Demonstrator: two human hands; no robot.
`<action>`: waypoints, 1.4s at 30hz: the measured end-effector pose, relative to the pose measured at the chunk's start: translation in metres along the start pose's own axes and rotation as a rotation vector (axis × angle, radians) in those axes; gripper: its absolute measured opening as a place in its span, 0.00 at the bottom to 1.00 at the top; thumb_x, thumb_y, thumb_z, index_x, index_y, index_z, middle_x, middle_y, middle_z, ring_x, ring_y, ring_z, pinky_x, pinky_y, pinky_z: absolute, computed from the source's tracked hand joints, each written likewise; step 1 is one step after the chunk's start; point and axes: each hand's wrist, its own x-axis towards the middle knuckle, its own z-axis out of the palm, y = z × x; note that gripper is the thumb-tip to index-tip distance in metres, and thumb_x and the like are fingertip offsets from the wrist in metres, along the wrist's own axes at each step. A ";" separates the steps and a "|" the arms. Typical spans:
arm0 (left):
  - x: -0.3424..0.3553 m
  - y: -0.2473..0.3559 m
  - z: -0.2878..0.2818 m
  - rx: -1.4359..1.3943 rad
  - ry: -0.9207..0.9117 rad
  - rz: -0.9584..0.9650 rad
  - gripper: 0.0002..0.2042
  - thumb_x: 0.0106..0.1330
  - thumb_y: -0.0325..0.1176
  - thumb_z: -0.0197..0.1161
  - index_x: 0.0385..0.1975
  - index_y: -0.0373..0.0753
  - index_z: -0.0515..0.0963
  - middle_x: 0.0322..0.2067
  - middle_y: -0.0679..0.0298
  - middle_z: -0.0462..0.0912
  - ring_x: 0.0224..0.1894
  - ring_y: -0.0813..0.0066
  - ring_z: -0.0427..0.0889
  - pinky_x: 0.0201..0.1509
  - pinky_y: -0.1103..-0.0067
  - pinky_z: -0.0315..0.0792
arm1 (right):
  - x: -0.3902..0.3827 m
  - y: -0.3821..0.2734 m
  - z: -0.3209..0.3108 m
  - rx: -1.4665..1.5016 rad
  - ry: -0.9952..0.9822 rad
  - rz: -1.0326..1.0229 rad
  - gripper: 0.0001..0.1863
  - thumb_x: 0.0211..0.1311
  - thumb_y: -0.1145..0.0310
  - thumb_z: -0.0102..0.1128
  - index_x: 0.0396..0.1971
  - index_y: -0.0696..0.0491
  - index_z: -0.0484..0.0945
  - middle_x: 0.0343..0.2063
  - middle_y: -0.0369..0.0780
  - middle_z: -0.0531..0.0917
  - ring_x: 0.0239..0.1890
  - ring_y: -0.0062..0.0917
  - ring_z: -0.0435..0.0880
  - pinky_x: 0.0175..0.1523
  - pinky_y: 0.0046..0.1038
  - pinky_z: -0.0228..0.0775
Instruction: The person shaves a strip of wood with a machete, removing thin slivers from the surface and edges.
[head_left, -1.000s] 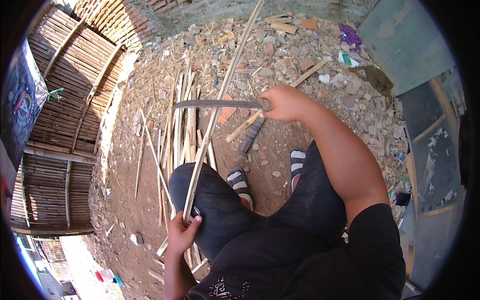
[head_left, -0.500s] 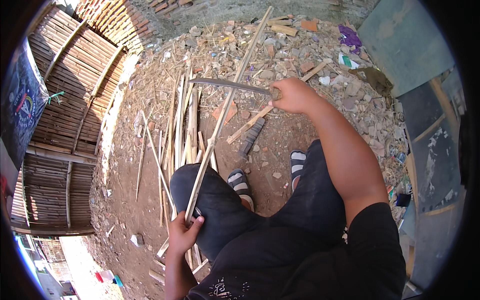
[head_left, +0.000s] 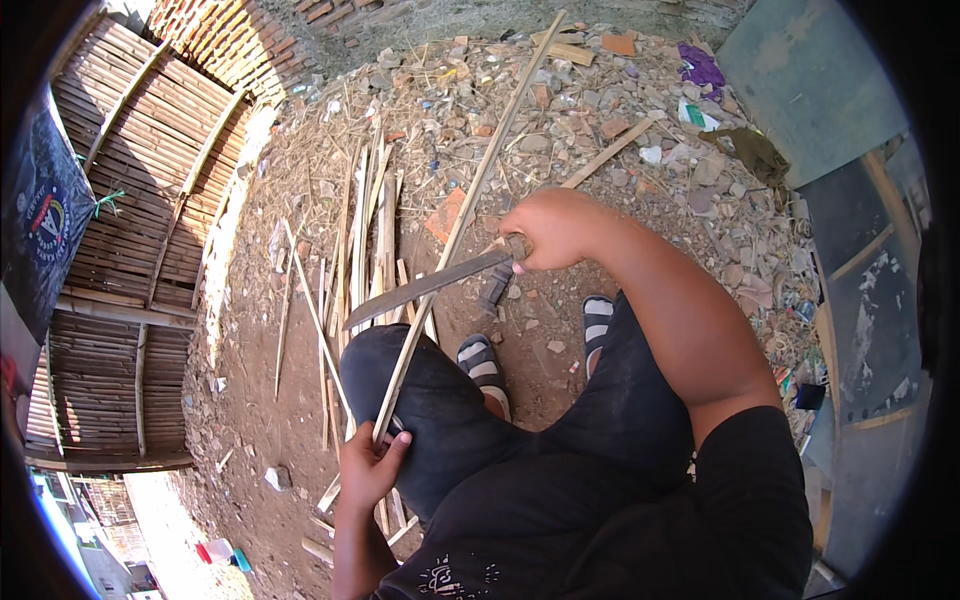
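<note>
My left hand (head_left: 370,466) is closed around the near end of a long, pale bamboo strip (head_left: 487,175), beside my left knee. The strip slants up and to the right, away from me, its far end near the wall. In my right hand (head_left: 556,232) is a machete (head_left: 415,290), gripped by its handle. Its dark, curved blade points left and toward me, crossing the strip just beyond my left knee. Whether the edge touches the strip, I cannot tell. A dark, ribbed sheath-like piece (head_left: 493,288) lies on the dirt, partly hidden behind my right hand and the machete.
Several bamboo strips (head_left: 386,235) lie heaped left of my knee. Rubble (head_left: 590,110) and scraps cover the far ground up to the brick wall. A bamboo-slat panel (head_left: 130,160) stands left, dark boards (head_left: 860,300) right. A wooden slat (head_left: 610,152) lies behind my right hand.
My right hand has come down and nearer, and the machete blade has slid along the strip toward me, its tip now lower. My left hand has barely moved.
</note>
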 end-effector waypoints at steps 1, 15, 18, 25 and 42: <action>0.001 -0.001 0.001 0.014 0.000 0.004 0.11 0.69 0.34 0.72 0.35 0.34 0.77 0.25 0.71 0.80 0.28 0.87 0.75 0.32 0.83 0.70 | -0.001 0.010 -0.005 0.010 0.008 0.067 0.25 0.55 0.55 0.74 0.53 0.48 0.84 0.43 0.47 0.88 0.49 0.44 0.86 0.53 0.44 0.79; 0.002 -0.008 0.002 0.059 0.021 0.013 0.11 0.69 0.33 0.72 0.35 0.33 0.77 0.25 0.70 0.80 0.28 0.86 0.75 0.31 0.83 0.70 | 0.009 0.007 0.021 0.040 0.102 -0.063 0.25 0.55 0.54 0.75 0.50 0.52 0.84 0.38 0.50 0.87 0.45 0.48 0.86 0.49 0.46 0.78; -0.001 0.000 0.001 0.078 0.028 0.012 0.12 0.68 0.34 0.73 0.34 0.33 0.77 0.24 0.70 0.80 0.27 0.86 0.75 0.31 0.82 0.70 | 0.004 -0.010 0.006 -0.001 -0.032 -0.055 0.26 0.55 0.53 0.74 0.53 0.50 0.84 0.44 0.48 0.87 0.49 0.46 0.86 0.52 0.46 0.78; 0.001 -0.002 0.002 0.094 0.046 0.049 0.14 0.67 0.36 0.74 0.34 0.33 0.77 0.24 0.69 0.80 0.26 0.86 0.74 0.30 0.82 0.70 | 0.001 0.062 -0.002 0.156 0.278 0.273 0.26 0.57 0.54 0.74 0.52 0.54 0.83 0.44 0.49 0.87 0.49 0.46 0.86 0.53 0.45 0.78; -0.001 -0.004 0.001 -0.003 0.017 0.033 0.11 0.69 0.33 0.72 0.36 0.33 0.77 0.24 0.71 0.80 0.28 0.87 0.74 0.31 0.83 0.70 | 0.004 0.014 -0.002 0.046 0.023 -0.003 0.23 0.54 0.53 0.75 0.48 0.49 0.86 0.42 0.48 0.88 0.48 0.45 0.87 0.52 0.46 0.79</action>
